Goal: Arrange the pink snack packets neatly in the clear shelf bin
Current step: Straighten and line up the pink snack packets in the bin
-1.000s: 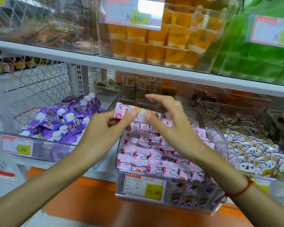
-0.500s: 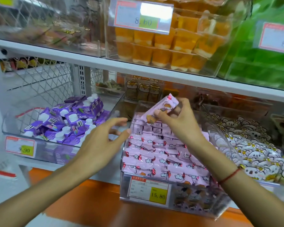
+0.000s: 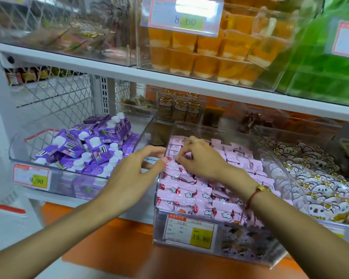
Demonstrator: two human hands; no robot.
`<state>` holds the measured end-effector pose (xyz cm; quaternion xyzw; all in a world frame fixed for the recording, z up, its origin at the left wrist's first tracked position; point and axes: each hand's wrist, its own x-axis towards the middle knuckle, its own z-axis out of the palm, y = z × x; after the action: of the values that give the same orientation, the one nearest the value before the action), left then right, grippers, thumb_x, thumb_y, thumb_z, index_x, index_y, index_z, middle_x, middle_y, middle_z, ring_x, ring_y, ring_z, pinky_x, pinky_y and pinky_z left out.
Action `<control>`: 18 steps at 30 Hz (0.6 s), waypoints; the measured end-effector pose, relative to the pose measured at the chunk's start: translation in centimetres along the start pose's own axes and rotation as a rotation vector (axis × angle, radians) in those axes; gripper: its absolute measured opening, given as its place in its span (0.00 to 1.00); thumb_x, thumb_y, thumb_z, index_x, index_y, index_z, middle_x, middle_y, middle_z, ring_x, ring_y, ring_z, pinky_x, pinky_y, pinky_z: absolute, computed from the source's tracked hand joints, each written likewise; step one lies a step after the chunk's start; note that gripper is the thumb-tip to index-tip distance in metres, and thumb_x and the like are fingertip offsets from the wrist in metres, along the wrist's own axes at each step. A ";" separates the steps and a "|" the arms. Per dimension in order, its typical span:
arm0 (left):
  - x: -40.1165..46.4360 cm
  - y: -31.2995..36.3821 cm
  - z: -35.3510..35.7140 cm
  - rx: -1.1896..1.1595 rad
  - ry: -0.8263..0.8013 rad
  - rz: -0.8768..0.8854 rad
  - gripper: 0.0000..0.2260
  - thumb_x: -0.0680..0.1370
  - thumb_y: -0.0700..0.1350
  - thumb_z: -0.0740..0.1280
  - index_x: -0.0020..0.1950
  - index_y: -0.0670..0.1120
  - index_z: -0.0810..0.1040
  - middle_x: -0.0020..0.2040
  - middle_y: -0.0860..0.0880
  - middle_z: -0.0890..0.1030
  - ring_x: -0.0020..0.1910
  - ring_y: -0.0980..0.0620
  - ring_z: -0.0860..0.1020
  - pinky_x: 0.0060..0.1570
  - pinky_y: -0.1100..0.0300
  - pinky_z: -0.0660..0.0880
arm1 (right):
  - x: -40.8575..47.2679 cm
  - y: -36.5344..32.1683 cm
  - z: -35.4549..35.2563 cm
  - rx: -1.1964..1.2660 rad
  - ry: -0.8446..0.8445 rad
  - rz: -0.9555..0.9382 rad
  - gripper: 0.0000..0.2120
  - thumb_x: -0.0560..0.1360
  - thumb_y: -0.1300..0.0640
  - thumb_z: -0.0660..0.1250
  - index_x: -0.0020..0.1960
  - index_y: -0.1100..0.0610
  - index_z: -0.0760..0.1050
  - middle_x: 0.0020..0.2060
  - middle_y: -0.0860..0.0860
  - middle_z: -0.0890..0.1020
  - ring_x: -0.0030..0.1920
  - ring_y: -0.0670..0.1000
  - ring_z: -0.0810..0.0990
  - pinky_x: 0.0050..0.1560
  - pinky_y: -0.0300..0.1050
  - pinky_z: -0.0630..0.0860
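My right hand (image 3: 199,158) pinches pink snack packets (image 3: 189,190) mid-frame in the clear bin (image 3: 274,158); left hand (image 3: 133,174) spread beside. Front rows look tidy; back ones remain jumbled.

Both forearms were bare, with no sleeves in view. The right wrist (image 3: 257,195) wore a thin red cord bracelet (image 3: 252,196) with a small gold bead (image 3: 261,188) on top.

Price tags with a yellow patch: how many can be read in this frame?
3. One reading 8.60 on the upper bin of orange cups, one reading 9.90 on the purple cartons' bin, one reading 15.80 on the clear shelf bin. Others at the right edge are cut off.
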<state>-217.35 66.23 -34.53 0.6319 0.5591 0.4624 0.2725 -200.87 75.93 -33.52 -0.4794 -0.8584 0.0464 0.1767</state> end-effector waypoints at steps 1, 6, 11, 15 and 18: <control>0.0 0.0 0.0 0.001 0.001 -0.002 0.10 0.77 0.51 0.65 0.58 0.58 0.77 0.54 0.62 0.79 0.48 0.59 0.79 0.54 0.48 0.76 | 0.0 0.2 -0.3 0.010 -0.047 -0.003 0.10 0.77 0.51 0.65 0.48 0.54 0.83 0.51 0.53 0.74 0.53 0.54 0.72 0.45 0.44 0.67; -0.1 0.0 0.1 -0.001 0.002 -0.003 0.09 0.77 0.50 0.65 0.56 0.60 0.76 0.53 0.63 0.79 0.47 0.62 0.79 0.53 0.53 0.76 | 0.4 0.5 -1.9 -0.004 -0.235 -0.041 0.11 0.78 0.55 0.62 0.56 0.51 0.81 0.54 0.52 0.73 0.54 0.51 0.72 0.53 0.48 0.71; -0.3 0.3 0.1 -0.029 -0.010 -0.005 0.07 0.77 0.50 0.64 0.53 0.61 0.76 0.51 0.63 0.80 0.45 0.63 0.78 0.51 0.57 0.76 | 0.1 1.7 -2.9 0.253 -0.029 0.091 0.06 0.76 0.60 0.66 0.50 0.54 0.81 0.45 0.49 0.82 0.41 0.44 0.77 0.45 0.41 0.74; -0.4 0.5 0.1 -0.039 0.005 -0.011 0.08 0.77 0.48 0.65 0.55 0.58 0.77 0.51 0.62 0.80 0.43 0.63 0.79 0.53 0.55 0.76 | -0.8 2.0 -2.0 0.253 -0.172 0.112 0.11 0.73 0.57 0.72 0.53 0.61 0.82 0.40 0.52 0.83 0.37 0.43 0.77 0.42 0.37 0.75; -0.3 0.6 0.1 -0.024 0.005 -0.015 0.10 0.77 0.48 0.65 0.57 0.56 0.77 0.52 0.61 0.80 0.45 0.62 0.79 0.54 0.53 0.76 | -0.5 1.9 -2.0 0.188 -0.184 0.102 0.12 0.74 0.57 0.71 0.56 0.59 0.81 0.43 0.52 0.84 0.39 0.45 0.78 0.44 0.40 0.77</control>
<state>-216.96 65.85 -34.17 0.6231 0.5591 0.4686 0.2822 -198.36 76.31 -32.26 -0.4973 -0.8375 0.1791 0.1389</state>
